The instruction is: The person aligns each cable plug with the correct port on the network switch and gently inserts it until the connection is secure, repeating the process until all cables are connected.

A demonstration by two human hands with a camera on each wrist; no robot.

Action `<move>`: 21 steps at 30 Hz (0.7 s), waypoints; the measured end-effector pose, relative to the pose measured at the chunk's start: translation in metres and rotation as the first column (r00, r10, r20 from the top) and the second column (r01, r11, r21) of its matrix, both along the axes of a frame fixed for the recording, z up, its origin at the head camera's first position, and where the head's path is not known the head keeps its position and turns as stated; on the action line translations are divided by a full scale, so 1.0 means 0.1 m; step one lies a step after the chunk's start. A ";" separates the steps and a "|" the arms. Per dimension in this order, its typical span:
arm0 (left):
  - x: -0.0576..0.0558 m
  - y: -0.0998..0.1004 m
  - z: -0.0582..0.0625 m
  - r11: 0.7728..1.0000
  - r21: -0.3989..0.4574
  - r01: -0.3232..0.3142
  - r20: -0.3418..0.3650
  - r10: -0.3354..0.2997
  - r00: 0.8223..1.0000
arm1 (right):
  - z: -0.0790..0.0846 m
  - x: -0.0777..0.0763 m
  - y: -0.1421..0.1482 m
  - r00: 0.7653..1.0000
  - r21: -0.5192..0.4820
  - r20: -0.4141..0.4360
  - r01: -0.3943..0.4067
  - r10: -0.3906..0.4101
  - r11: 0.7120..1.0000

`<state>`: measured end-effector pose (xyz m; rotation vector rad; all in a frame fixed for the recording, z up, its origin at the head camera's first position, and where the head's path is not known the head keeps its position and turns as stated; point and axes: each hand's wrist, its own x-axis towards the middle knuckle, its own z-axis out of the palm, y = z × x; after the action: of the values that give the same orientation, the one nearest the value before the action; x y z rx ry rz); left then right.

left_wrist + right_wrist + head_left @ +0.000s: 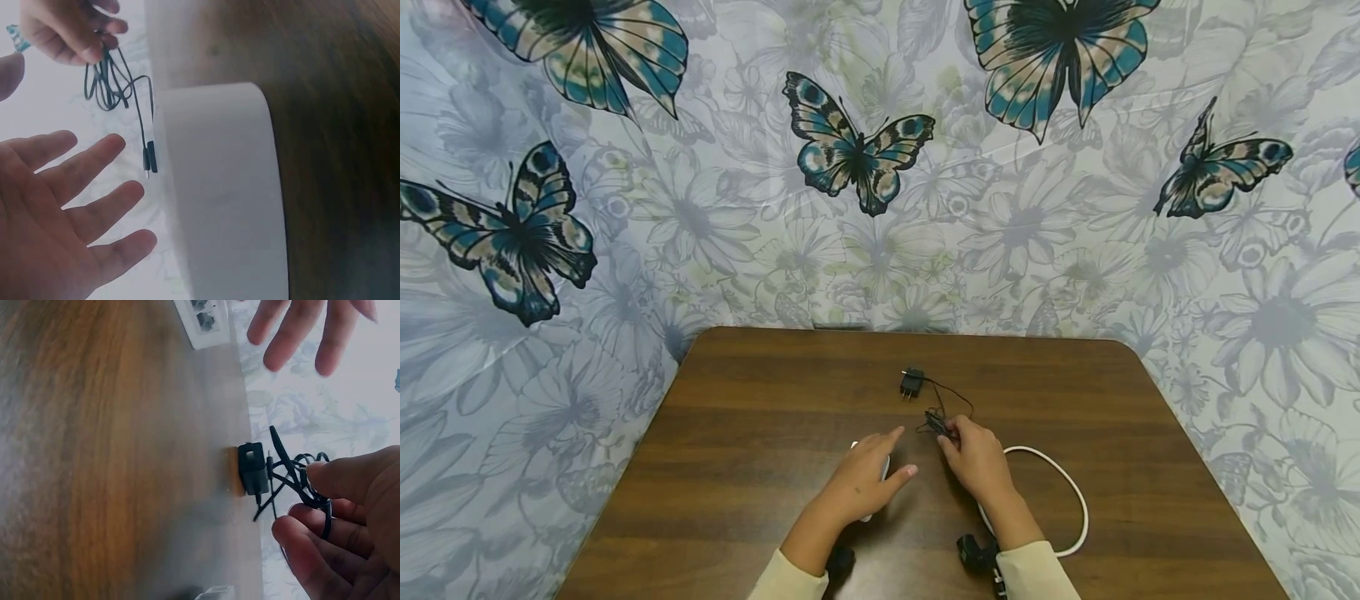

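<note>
My right hand (981, 457) pinches a coiled black cable (299, 487) between thumb and fingers. The cable belongs to a black power adapter (912, 382), which lies on the table beyond the hand, its prongs towards me. In the left wrist view a thin plug end (146, 159) dangles from the coil. My left hand (859, 483) is held over a white power strip (222, 187), fingers spread and holding nothing. That hand covers most of the strip in the head view. Socket openings show on the strip's face in the right wrist view.
A white cord (1084, 508) curves across the brown wooden table (760, 400), passing beside and under the right forearm. Dark wrist-worn devices sit below both wrists. Behind the table's far edge hangs a floral cloth (700, 225) with butterflies.
</note>
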<state>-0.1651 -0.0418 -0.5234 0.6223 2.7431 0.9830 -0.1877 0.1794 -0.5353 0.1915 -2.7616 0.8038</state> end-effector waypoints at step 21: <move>-0.13 0.20 -0.01 0.995 -0.045 0.091 -0.123 -0.096 0.988 | 0.10 0.04 -0.13 0.998 -0.021 -0.048 -0.039 0.038 0.999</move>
<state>-0.1778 -0.0214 -0.5243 0.8245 2.8034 0.8958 -0.1838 0.1665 -0.5250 0.2575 -2.7117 0.8274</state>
